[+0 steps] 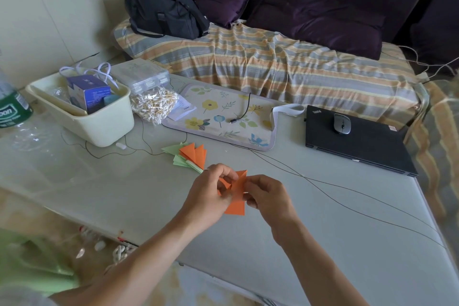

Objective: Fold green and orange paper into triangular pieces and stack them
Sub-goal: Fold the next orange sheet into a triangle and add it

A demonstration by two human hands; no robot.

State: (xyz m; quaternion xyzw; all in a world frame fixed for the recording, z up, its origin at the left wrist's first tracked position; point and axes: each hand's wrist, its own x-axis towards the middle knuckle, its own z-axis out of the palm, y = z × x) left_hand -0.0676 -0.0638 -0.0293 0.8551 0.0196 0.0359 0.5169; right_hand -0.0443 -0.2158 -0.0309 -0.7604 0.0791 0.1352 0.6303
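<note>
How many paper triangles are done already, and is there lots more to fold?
Some are done: a small stack of folded pieces, green and orange, lies on the table; the exact count is hard to tell. Right now the left hand and right hand pinch an orange paper, mid-fold. It must be finished and added to the stack. No unfolded sheets are visible, so what is left is unclear.

Matt orange paper, glossy glass-topped table, matt black laptop.
</note>
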